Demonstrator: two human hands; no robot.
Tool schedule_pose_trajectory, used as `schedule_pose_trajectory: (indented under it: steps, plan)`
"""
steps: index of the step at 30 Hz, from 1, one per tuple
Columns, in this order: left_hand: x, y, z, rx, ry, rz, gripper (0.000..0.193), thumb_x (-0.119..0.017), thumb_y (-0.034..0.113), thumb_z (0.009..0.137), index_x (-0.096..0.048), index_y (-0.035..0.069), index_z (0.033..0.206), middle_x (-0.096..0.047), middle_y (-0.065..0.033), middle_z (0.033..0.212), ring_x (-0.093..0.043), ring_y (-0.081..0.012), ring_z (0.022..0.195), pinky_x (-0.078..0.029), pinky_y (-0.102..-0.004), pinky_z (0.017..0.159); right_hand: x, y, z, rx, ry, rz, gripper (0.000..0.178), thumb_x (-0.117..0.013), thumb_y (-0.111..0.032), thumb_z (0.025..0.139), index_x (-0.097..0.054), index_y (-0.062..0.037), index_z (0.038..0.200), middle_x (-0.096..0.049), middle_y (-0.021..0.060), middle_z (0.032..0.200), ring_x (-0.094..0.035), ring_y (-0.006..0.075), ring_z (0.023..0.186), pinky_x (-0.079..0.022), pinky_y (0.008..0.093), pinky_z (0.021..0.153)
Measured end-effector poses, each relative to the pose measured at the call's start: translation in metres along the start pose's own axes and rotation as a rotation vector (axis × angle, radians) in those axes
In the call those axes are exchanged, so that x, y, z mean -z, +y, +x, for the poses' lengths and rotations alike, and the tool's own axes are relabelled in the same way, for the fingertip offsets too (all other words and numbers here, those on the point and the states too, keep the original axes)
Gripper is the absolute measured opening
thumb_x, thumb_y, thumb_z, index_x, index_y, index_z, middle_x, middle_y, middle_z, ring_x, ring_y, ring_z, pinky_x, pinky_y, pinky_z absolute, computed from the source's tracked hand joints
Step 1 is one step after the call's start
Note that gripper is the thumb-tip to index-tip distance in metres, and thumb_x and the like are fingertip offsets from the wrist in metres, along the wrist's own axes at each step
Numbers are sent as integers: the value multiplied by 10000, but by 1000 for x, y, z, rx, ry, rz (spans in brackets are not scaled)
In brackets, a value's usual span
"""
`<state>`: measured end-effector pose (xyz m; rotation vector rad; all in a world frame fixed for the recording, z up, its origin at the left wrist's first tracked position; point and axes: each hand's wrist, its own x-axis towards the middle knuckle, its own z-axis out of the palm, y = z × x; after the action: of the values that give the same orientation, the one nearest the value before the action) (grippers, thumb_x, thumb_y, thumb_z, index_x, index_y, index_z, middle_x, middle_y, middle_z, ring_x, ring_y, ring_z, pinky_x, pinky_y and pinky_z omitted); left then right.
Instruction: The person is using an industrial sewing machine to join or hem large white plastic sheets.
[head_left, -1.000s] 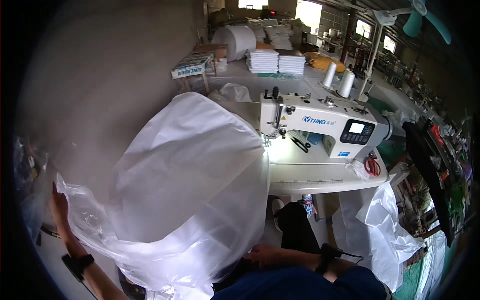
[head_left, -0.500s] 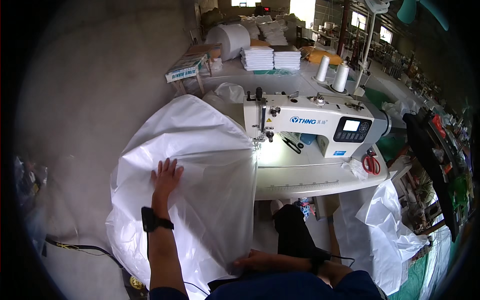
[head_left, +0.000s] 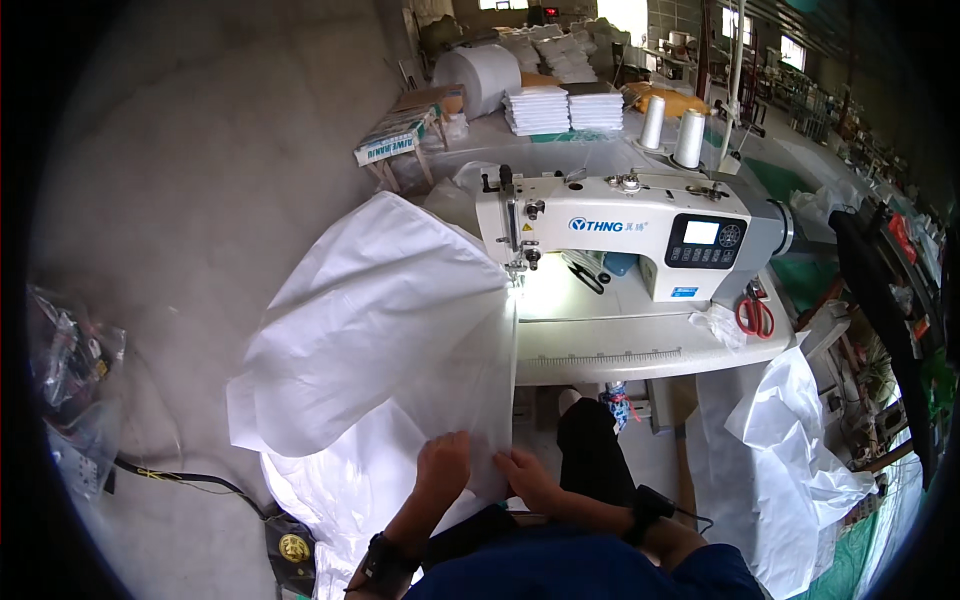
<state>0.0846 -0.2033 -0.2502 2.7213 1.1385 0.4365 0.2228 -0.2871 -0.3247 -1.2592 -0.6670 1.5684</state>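
Note:
A large white plastic-like sheet (head_left: 370,310) runs from under the needle of a white sewing machine (head_left: 610,225) down toward my lap. Its right edge forms a fairly straight line from the needle to my hands. My left hand (head_left: 443,465) is closed in a fist on the near part of the sheet, gripping it. Just to the right, my right hand (head_left: 527,478) pinches the sheet's edge between thumb and fingers. The machine's lamp lights the spot around the needle.
Black scissors (head_left: 590,275) lie under the machine arm, and red-handled scissors (head_left: 755,317) at the table's right end. Two thread cones (head_left: 688,140) stand behind. More white sheeting (head_left: 785,460) hangs at the right. A black cable (head_left: 190,477) crosses the floor at left.
My left hand has come off the middle of the sheet, moved toward me and closed near my right hand. My right hand has moved slightly up. The sheet's left side has folded over.

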Motion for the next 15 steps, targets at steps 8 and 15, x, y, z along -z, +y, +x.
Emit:
schedule_pose_trajectory:
  steps: [8,15]
  plan:
    - [-4,38,-23,-149,-282,-34,162,-525,192,855,-567,40,819,-614,-149,740,-620,-341,707,-488,-465,597,4,-10,1,46,-37,104,284,-457,-280,949,-564,-19,974,-591,55,853,-596,160,735,-526,326,620]
    - [48,-11,21,-34,264,450,438,-637,260,769,-543,104,1167,-494,-124,1223,-419,-328,1191,-312,-514,988,-2,-5,-8,-51,4,-107,319,-449,-262,946,-591,18,999,-585,45,794,-552,139,679,-461,293,612]
